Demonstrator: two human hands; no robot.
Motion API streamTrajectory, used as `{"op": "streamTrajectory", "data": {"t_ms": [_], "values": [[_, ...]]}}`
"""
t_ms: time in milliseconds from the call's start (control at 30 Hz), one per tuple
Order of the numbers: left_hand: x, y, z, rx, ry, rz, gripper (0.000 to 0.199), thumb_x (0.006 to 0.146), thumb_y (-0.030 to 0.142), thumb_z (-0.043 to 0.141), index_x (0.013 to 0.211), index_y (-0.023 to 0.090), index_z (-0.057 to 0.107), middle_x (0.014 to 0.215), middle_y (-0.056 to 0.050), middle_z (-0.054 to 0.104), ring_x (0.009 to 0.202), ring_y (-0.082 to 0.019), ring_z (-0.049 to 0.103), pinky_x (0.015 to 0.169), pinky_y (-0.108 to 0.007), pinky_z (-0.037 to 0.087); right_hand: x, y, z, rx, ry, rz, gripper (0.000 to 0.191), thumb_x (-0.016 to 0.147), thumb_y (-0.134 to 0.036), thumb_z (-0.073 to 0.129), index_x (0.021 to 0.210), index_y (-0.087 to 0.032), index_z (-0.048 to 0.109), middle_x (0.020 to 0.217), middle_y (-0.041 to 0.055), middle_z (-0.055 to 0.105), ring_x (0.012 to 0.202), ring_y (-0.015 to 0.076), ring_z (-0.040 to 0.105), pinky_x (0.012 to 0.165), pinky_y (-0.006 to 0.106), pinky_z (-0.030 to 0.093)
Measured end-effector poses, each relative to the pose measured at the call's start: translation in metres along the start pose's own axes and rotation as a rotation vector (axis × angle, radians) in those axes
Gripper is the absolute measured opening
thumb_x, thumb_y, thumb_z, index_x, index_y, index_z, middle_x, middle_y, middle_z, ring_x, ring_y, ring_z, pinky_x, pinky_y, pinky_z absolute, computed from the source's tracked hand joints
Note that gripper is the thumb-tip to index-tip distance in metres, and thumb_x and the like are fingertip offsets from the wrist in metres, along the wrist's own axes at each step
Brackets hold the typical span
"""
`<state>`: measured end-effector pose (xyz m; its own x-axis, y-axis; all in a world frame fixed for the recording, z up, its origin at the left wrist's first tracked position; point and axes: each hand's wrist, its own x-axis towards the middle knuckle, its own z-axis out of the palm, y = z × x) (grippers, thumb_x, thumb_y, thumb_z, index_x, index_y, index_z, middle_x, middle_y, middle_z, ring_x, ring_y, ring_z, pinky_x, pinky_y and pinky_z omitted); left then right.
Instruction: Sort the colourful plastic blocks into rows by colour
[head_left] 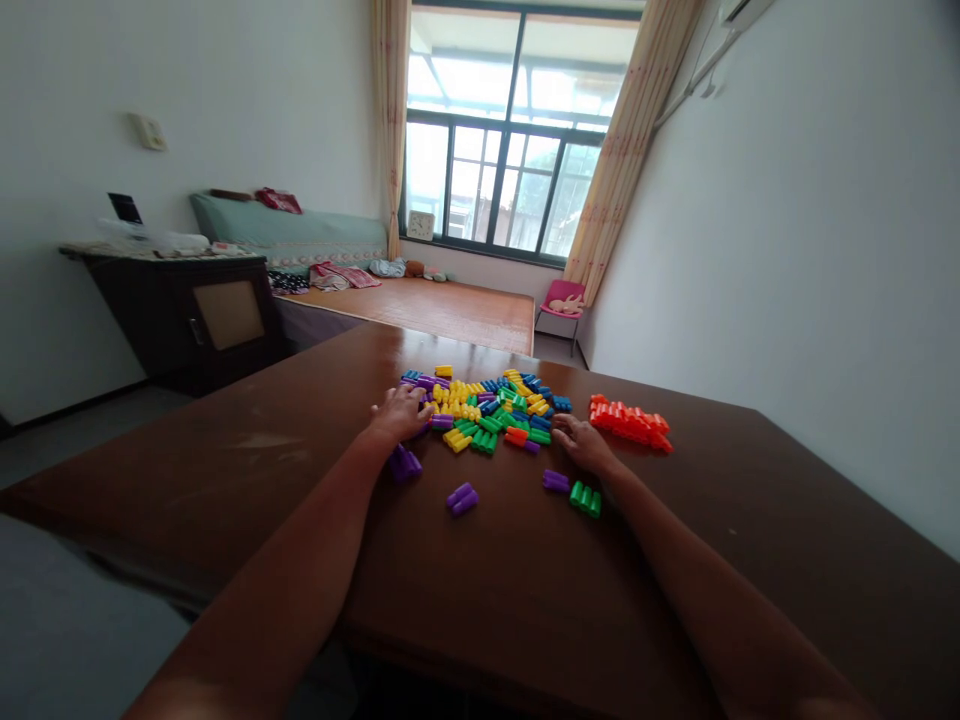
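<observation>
A pile of yellow, green, blue and purple plastic blocks (487, 422) lies mid-table, with an orange piece at its front. My left hand (401, 413) rests at the pile's left edge, fingers spread over purple pieces. At the right edge is my right hand (581, 441), fingers apart and slightly bent, beside green and blue blocks. Several joined orange blocks (630, 423) sit just right of it. Purple blocks (406, 463) lie below my left wrist. Nearer the front are a purple piece (463, 499), another purple piece (556, 481) and a green one (586, 499).
The brown table (262, 500) has its near edge close to my body. Beyond it stand a low bed (465, 308), a dark cabinet (169, 320) at the left and a pink chair (562, 295) by the window. A wall runs along the right.
</observation>
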<state>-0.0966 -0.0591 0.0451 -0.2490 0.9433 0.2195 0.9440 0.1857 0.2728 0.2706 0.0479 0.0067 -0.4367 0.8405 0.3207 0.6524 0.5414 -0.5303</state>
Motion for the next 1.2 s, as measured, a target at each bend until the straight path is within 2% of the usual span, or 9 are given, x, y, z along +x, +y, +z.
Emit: {"op": "streamTrajectory", "data": {"t_ms": [100, 233, 333, 500, 600, 700, 800, 933, 1200], "values": [[0.001, 0.000, 0.003, -0.014, -0.064, 0.069, 0.046, 0.087, 0.043, 0.048, 0.127, 0.022, 0.058, 0.135, -0.010, 0.052, 0.124, -0.030, 0.045, 0.100, -0.046, 0.041, -0.001, -0.011, 0.006, 0.118, -0.088, -0.079, 0.036, 0.088, -0.031, 0.053, 0.123, -0.023, 0.057, 0.116, 0.0081, 0.068, 0.106, 0.0212, 0.064, 0.092, 0.037, 0.051], [-0.003, 0.009, -0.001, -0.021, 0.009, 0.192, 0.034, 0.088, 0.037, 0.047, 0.114, 0.024, 0.066, 0.129, -0.006, 0.058, 0.120, -0.026, 0.051, 0.100, -0.040, 0.041, -0.003, -0.018, 0.007, 0.105, -0.104, -0.114, 0.036, 0.086, -0.030, 0.055, 0.122, -0.024, 0.058, 0.116, 0.0077, 0.067, 0.102, 0.0220, 0.066, 0.092, 0.039, 0.051], [-0.005, 0.015, -0.001, -0.019, -0.022, 0.297, 0.032, 0.089, 0.039, 0.048, 0.110, 0.026, 0.067, 0.124, -0.005, 0.062, 0.118, -0.024, 0.053, 0.100, -0.037, 0.041, -0.004, -0.017, 0.006, 0.063, -0.110, -0.129, 0.034, 0.086, -0.030, 0.054, 0.118, -0.022, 0.061, 0.114, 0.0081, 0.068, 0.102, 0.0229, 0.065, 0.091, 0.039, 0.051], [-0.009, 0.023, 0.004, 0.053, -0.112, 0.345, 0.035, 0.087, 0.044, 0.051, 0.115, 0.028, 0.064, 0.132, -0.006, 0.057, 0.123, -0.028, 0.050, 0.101, -0.044, 0.038, -0.003, -0.016, 0.004, 0.018, -0.114, -0.144, 0.031, 0.086, -0.030, 0.053, 0.114, -0.022, 0.064, 0.110, 0.0070, 0.068, 0.101, 0.0230, 0.064, 0.091, 0.038, 0.050], [-0.012, 0.028, 0.000, 0.014, -0.108, 0.399, 0.034, 0.088, 0.050, 0.049, 0.101, 0.026, 0.068, 0.119, -0.004, 0.065, 0.114, -0.024, 0.056, 0.096, -0.037, 0.042, -0.002, -0.018, 0.004, 0.027, -0.116, -0.149, 0.030, 0.086, -0.031, 0.052, 0.113, -0.022, 0.064, 0.110, 0.0066, 0.068, 0.100, 0.0228, 0.064, 0.091, 0.038, 0.049], [-0.012, 0.031, -0.003, -0.036, -0.019, 0.355, 0.041, 0.094, 0.048, 0.038, 0.091, 0.023, 0.070, 0.105, -0.006, 0.069, 0.104, -0.021, 0.061, 0.092, -0.033, 0.044, -0.002, -0.018, 0.004, 0.030, -0.104, -0.137, 0.030, 0.086, -0.031, 0.052, 0.111, -0.022, 0.065, 0.109, 0.0064, 0.069, 0.099, 0.0231, 0.064, 0.091, 0.039, 0.049], [-0.008, 0.030, 0.005, -0.095, 0.074, 0.375, 0.036, 0.095, 0.039, 0.038, 0.108, 0.022, 0.066, 0.119, -0.008, 0.065, 0.114, -0.022, 0.058, 0.099, -0.034, 0.042, -0.002, -0.016, 0.005, 0.043, -0.096, -0.134, 0.029, 0.085, -0.030, 0.053, 0.110, -0.023, 0.065, 0.109, 0.0060, 0.069, 0.100, 0.0231, 0.063, 0.091, 0.039, 0.049], [0.000, 0.026, 0.024, -0.085, -0.015, 0.464, 0.040, 0.091, 0.028, 0.044, 0.129, 0.021, 0.054, 0.135, -0.009, 0.057, 0.127, -0.021, 0.049, 0.108, -0.036, 0.034, -0.001, -0.015, 0.006, 0.050, -0.106, -0.133, 0.029, 0.086, -0.029, 0.053, 0.112, -0.024, 0.065, 0.111, 0.0050, 0.068, 0.102, 0.0226, 0.063, 0.093, 0.039, 0.048], [-0.004, 0.026, 0.017, -0.036, -0.072, 0.399, 0.039, 0.078, 0.033, 0.062, 0.117, 0.027, 0.064, 0.121, -0.008, 0.062, 0.114, -0.027, 0.056, 0.097, -0.041, 0.044, -0.002, -0.013, 0.008, 0.022, -0.099, -0.162, 0.029, 0.086, -0.030, 0.052, 0.111, -0.023, 0.065, 0.109, 0.0058, 0.068, 0.100, 0.0226, 0.063, 0.091, 0.038, 0.048]]}}
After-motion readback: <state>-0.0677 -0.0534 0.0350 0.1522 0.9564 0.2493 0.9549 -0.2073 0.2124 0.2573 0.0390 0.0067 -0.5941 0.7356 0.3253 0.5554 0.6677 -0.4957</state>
